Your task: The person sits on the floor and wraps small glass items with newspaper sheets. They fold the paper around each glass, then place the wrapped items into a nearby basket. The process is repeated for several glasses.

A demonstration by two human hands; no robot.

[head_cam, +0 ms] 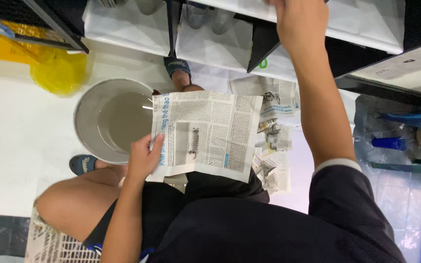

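Left hand held a newspaper sheet; right hand reached up to the shelf.

Nearest, the left hand (143,157) pinched the newspaper sheet (205,134) at its left edge, fingers pressed together; light, limp paper, likely to tear, best gripped at an edge. Beyond stood a metal basin (93,117). Farthest, the right hand (300,22) touched the white-lined shelf (366,24), fingers hidden.
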